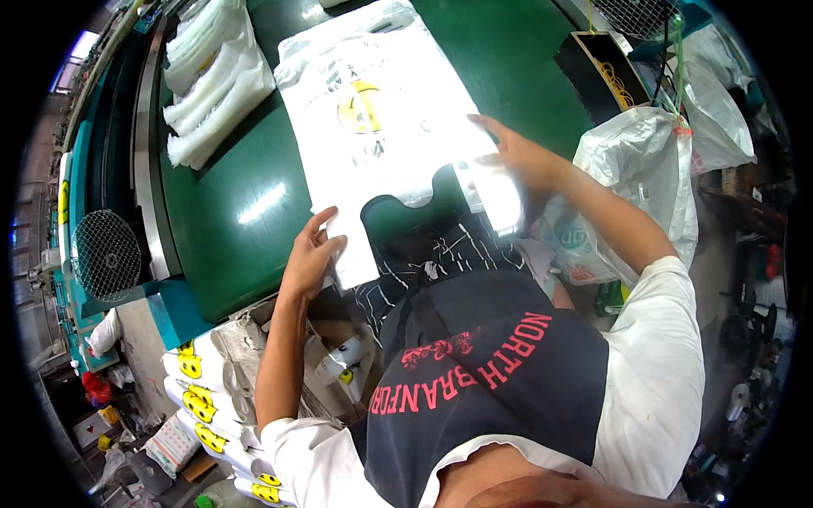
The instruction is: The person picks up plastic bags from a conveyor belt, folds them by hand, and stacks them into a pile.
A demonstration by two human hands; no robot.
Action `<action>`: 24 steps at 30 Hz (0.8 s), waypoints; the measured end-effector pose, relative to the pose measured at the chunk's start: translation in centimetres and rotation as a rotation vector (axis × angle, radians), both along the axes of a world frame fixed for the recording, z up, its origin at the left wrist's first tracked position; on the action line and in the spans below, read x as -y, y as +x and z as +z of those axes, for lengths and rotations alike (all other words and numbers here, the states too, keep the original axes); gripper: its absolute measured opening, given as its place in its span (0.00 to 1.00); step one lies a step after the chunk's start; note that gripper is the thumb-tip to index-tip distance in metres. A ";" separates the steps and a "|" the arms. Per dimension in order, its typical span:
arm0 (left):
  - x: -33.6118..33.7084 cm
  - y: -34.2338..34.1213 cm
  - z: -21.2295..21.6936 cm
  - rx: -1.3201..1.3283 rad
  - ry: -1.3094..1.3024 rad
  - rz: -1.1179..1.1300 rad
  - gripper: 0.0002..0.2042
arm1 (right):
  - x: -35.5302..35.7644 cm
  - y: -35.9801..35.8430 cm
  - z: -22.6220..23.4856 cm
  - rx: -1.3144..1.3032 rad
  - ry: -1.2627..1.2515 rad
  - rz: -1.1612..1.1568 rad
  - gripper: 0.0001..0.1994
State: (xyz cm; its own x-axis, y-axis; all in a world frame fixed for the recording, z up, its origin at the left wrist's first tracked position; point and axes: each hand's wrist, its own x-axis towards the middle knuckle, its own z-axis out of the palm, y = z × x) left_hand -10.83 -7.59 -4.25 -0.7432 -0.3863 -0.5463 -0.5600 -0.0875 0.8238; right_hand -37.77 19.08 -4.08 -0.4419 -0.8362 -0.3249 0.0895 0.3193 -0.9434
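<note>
Flat white plastic bag, yellow print (402, 93), green surface (224, 241). Left hand (312, 254) at near-left edge, right hand (523, 159) at right; fingers spread.

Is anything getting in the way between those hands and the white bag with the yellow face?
Nothing visible does: the left hand is at the lower left of the white bag, the right hand at its right edge. The white pile lies farther left.
</note>
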 end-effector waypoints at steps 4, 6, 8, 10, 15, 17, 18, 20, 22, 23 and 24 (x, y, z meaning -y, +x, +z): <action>-0.7 -4.0 4.3 -0.151 0.077 0.067 0.21 | -1.2 -2.0 0.1 -0.318 0.242 0.216 0.20; -0.2 -7.4 3.6 -0.289 0.471 0.227 0.22 | 2.0 -1.1 2.2 -0.256 0.115 0.172 0.23; 0.0 -10.0 1.1 -0.120 0.421 0.042 0.25 | 5.6 -0.5 3.6 0.186 0.148 0.120 0.25; -2.5 -11.9 1.4 -0.060 -0.073 -0.096 0.27 | 7.0 -0.1 0.4 0.285 0.183 0.101 0.27; -3.1 -9.5 -2.4 -0.230 -1.293 -0.851 0.38 | 4.8 0.0 -0.2 -0.822 -0.059 0.392 0.24; -3.3 -9.9 -2.8 -0.251 -1.299 -0.808 0.38 | 3.8 0.8 -1.6 -1.442 0.018 0.526 0.30; -3.2 -9.8 -3.0 -0.252 -1.303 -0.790 0.38 | 4.1 1.2 -2.0 -1.632 -0.024 0.517 0.31; -2.7 -9.8 -2.9 -0.351 -1.201 -0.683 0.39 | 4.5 1.0 -1.9 -1.312 -0.037 0.405 0.32; -2.3 -9.6 -2.7 -0.458 -1.093 -0.547 0.40 | 5.0 1.0 -1.5 -1.098 -0.052 0.305 0.33; -2.3 -8.9 -2.3 -0.416 -1.200 -0.534 0.41 | 5.2 0.7 -1.7 -1.048 -0.064 0.259 0.32; -2.2 -8.3 -2.2 -0.380 -1.221 -0.522 0.40 | 5.5 0.0 -1.7 -1.010 -0.079 0.205 0.32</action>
